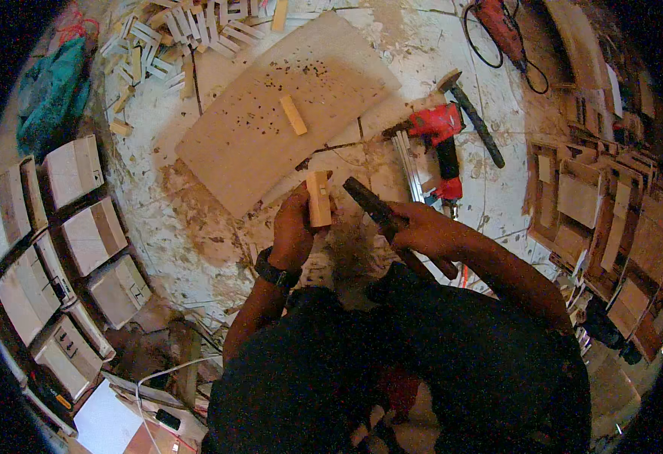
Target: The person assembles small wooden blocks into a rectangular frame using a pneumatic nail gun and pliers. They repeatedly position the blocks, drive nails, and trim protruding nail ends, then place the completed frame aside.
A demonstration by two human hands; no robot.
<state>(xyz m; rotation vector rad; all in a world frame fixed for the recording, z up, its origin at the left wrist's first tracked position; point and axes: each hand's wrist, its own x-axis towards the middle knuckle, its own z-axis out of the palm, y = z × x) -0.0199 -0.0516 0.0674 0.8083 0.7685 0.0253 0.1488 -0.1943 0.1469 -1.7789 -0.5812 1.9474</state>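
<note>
My left hand [293, 223], with a dark watch on its wrist, is closed around a small pale wooden block [319, 200], held upright over the floor. A small notch or mark shows on the block's side. Just to the right, my right hand [414, 225] grips a dark, bar-shaped tool [365, 198]. Its blunt end points up and left toward the block, without touching it; what kind of tool it is I cannot tell. Beyond both hands lies a flat brown board [248, 151] strewn with dark bits, and a second wooden block [293, 115] rests on it.
A red and black nail gun [441, 129] and a hammer [476, 121] lie to the right. Wood strips [210, 23] are heaped at the far left. Stacked wooden panels [85, 234] line the left, and wooden frames [581, 197] the right. A corded red power tool [498, 30] lies far right.
</note>
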